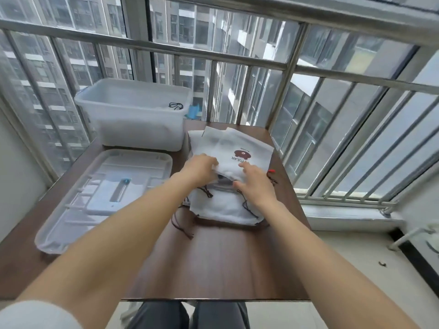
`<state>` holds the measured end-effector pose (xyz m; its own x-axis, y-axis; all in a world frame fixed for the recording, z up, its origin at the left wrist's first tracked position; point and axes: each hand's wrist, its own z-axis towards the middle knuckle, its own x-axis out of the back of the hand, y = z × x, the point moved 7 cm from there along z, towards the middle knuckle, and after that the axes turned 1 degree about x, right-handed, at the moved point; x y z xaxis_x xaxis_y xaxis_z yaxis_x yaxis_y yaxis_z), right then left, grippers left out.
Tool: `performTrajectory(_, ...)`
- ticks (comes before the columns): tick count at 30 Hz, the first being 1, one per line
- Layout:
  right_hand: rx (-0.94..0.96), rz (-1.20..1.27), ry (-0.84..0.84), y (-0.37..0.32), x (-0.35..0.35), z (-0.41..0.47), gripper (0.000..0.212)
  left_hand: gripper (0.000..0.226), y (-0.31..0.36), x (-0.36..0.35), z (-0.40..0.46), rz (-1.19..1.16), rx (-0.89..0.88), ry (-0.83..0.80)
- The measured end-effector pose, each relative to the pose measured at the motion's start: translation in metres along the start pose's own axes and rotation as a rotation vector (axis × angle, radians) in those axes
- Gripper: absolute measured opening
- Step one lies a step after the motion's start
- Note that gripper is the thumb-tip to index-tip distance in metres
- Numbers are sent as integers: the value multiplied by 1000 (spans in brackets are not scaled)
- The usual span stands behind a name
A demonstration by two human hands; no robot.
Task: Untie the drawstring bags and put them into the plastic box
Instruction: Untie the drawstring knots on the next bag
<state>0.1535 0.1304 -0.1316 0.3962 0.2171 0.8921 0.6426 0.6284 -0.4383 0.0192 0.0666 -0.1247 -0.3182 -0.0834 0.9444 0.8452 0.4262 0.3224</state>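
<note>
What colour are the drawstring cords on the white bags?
Dark brown; the cords trail from the bags onto the table, clearest in the head view.

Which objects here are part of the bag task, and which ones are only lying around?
Part of the job:
- drawstring bags
- plastic box
- left hand
- right hand

Only lying about:
- box lid
- table
- window railing

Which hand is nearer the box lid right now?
Left. The left hand grips the top drawstring bag just right of the lid; the right hand rests on the bags farther from it.
</note>
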Motion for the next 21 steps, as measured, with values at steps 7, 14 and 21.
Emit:
performTrajectory(7,45,159,138,3,20,-8,36,29,8,23,-13,12,-83,322)
performTrajectory(14,19,234,239,5,35,-17,14,6,1,56,-43,-353,-34,413)
performTrajectory(21,34,248,281,-2,46,-34,18,9,-30,57,-65,-919,74,337)
